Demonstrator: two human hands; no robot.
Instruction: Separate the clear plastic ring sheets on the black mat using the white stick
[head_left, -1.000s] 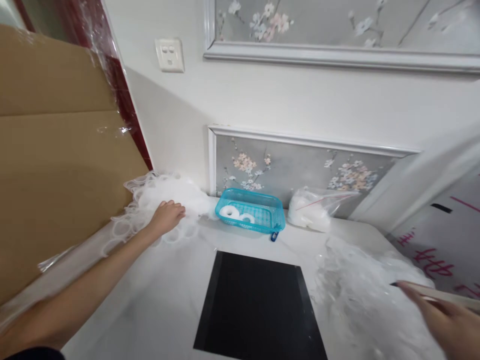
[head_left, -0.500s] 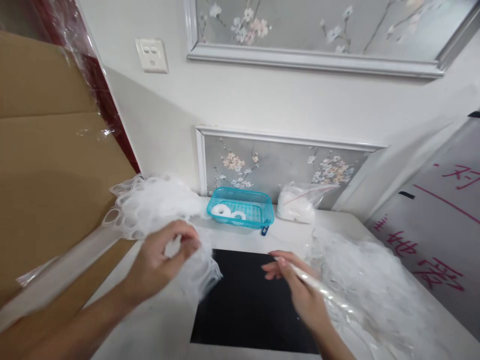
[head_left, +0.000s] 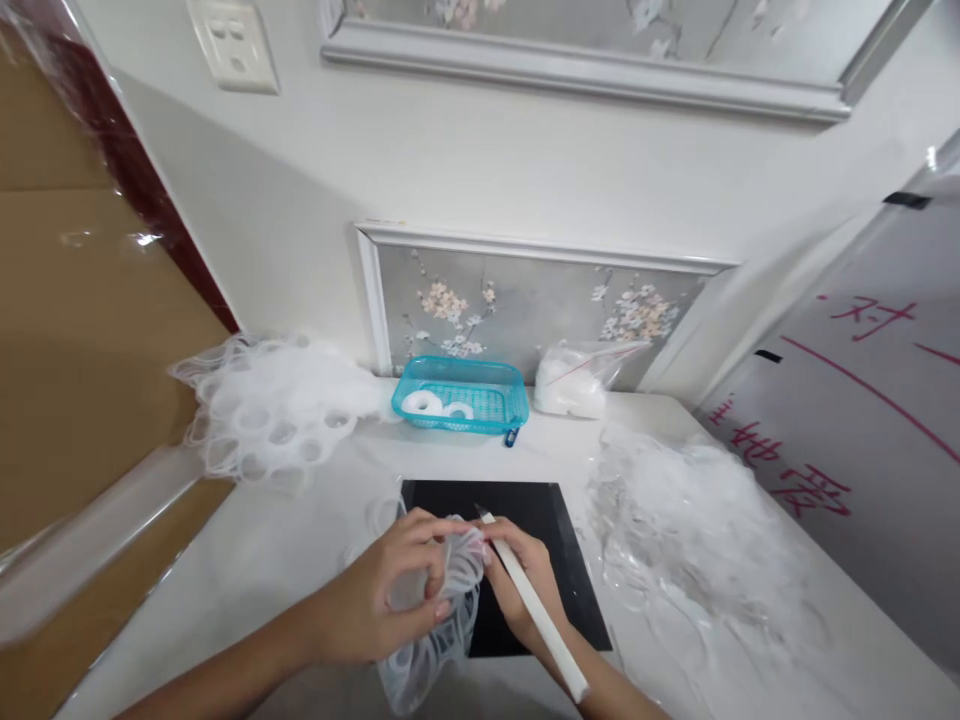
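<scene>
Over the black mat (head_left: 559, 560), my left hand (head_left: 397, 590) is closed on a bunched, translucent white sheet with round holes (head_left: 427, 660). The sheet hangs below the fingers, in front of the mat's left part. My right hand (head_left: 529, 585) grips a long white stick-like tool with a dark pointed tip (head_left: 541, 620). Its tip points away from me, and its back end slants down past my wrist. The right fingertips meet the sheet's upper edge beside the left fingers. Whether they also pinch it, I cannot tell.
A blue basket (head_left: 517, 395) with white rings (head_left: 422, 403) stands near the wall, a small dark blue object (head_left: 511, 437) beside it. Holed white sheets (head_left: 277, 420) lie left, more white scrap (head_left: 697, 530) right. A clear bag (head_left: 574, 385), cardboard (head_left: 82, 350) and a whiteboard (head_left: 862, 420) surround the table.
My hands have come together over the mat. The left hand has brought the holed sheet rightward, and the right hand has moved left to it with the white tool. The view has shifted somewhat.
</scene>
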